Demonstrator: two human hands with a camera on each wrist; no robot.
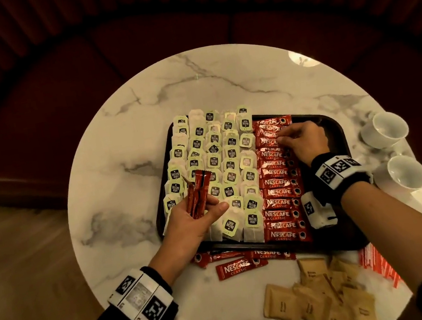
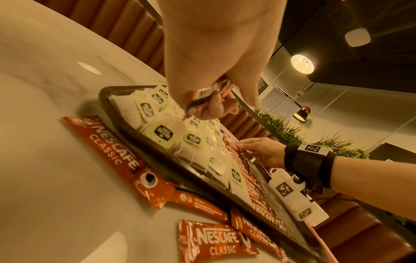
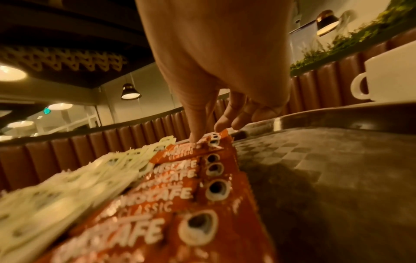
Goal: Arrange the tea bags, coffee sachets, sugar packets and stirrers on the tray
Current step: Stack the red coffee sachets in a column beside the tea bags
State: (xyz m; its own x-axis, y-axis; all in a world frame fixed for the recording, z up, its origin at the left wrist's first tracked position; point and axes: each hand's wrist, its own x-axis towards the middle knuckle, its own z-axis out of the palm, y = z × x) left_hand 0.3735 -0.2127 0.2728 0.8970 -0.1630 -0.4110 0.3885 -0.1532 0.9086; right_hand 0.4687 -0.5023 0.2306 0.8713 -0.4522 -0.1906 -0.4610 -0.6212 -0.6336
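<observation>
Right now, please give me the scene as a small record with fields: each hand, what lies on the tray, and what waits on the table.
left hand: holds spare coffee sachets
right hand: fingers on sachet column
tray: tea bags left, sachets middle, right part bare
table: sugar packets, stirrers, loose sachets, two cups

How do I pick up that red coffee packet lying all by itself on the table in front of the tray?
Pinch the flat red Nescafe sachet across its narrow width near the middle, coming straight down from above. It lies flat on the white marble table with both long edges free, while the dark tray blocks the far side.
</observation>
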